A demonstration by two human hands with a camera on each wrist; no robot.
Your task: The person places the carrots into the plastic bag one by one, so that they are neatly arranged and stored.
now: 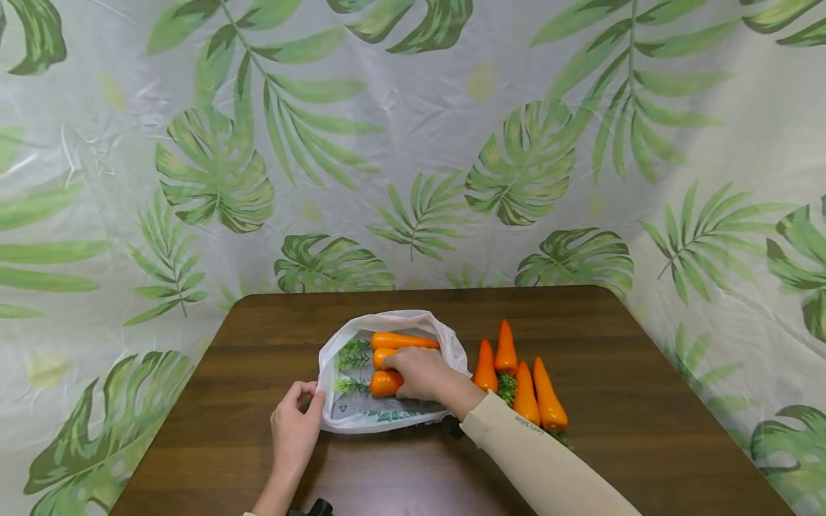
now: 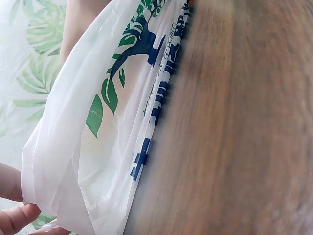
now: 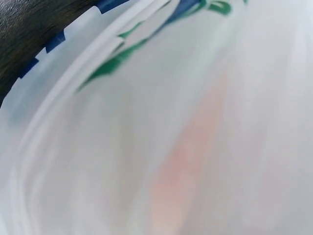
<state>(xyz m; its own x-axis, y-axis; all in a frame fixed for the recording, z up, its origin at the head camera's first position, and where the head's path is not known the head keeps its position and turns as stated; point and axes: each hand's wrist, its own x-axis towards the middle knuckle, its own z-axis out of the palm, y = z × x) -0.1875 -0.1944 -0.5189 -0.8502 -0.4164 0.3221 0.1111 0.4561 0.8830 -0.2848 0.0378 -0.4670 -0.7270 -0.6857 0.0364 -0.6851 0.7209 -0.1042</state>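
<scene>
Brown counter [image 1: 213, 401]: I am viewing it remotely. White bag [image 1: 374, 322]: lying open on it. Right hand [image 1: 422, 371]: fingers curling round the nearest carrot [image 1: 383, 384] inside. Left hand [image 1: 297, 417]: pinching the bag's left rim. Carrots [image 1: 403, 341]: three lying inside; loose carrots [image 1: 526, 394]: four, resting at right.

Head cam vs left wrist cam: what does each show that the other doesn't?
Only the head view: the three carrots inside the bag with their green tops, the right hand resting against them, and the layout of the four loose carrots right of the bag.

Only the left wrist view: a clear close-up of the bag's outer side, with its green and dark-blue print readable as shapes.

Both: the bag, the left hand at its rim, the wooden table and the leaf-patterned backdrop.
</scene>
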